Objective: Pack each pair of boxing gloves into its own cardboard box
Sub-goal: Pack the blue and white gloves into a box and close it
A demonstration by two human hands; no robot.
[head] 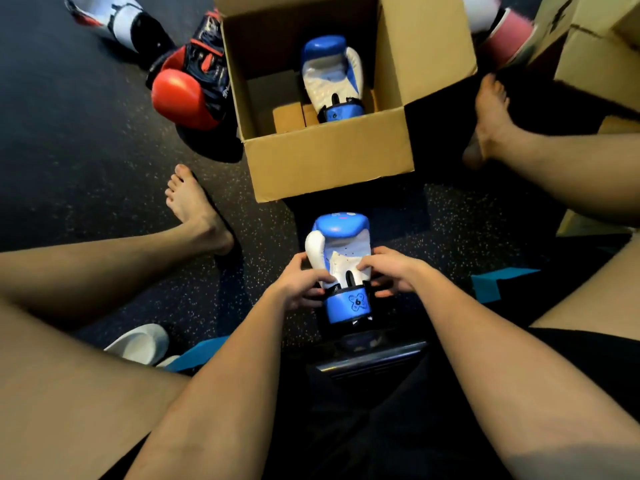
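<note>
I hold a blue and white boxing glove between my legs, above the dark floor, cuff toward me. My left hand grips its left side near the wrist strap, and my right hand grips the right side with the thumb on the white palm. Just beyond stands an open cardboard box. Its matching blue and white glove lies inside against the right wall, cuff toward me. The left half of the box floor is bare.
A red and black glove pair lies left of the box. A white and black glove sits far left, a pink and white glove far right. More cardboard boxes stand at the right. My bare feet flank the box.
</note>
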